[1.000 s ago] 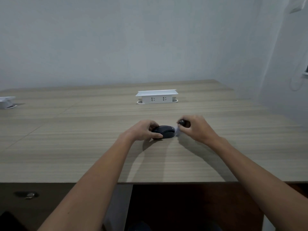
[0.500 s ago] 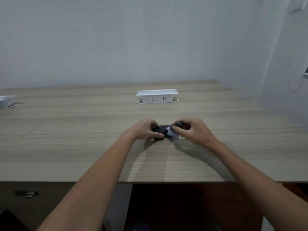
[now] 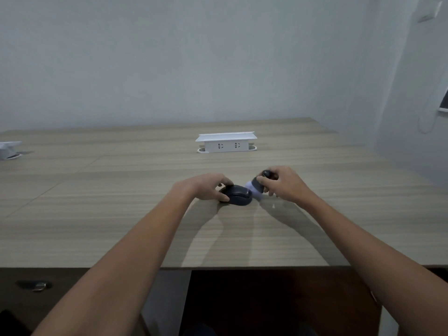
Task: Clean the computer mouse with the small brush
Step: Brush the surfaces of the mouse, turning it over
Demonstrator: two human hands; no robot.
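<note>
A dark computer mouse (image 3: pixel 238 195) lies on the wooden desk (image 3: pixel 97 202) in the middle of the view. My left hand (image 3: pixel 206 187) grips its left side, thumb at the near edge and fingers over the far edge. My right hand (image 3: pixel 282 184) holds a small brush (image 3: pixel 254 187) with a dark handle and pale bristles. The bristles touch the right end of the mouse. The handle's round dark top shows above my fingers.
A white pop-up socket box (image 3: pixel 226 141) stands on the desk behind the hands. Another white box (image 3: pixel 8 149) sits at the far left edge. The desk's front edge runs across below my forearms, with a dark drawer front and lock (image 3: pixel 36 286) at lower left. A wall rises at right.
My right hand swept the brush left over the top of the mouse, then drew it back to the mouse's right end. My left hand has kept its hold on the mouse.
</note>
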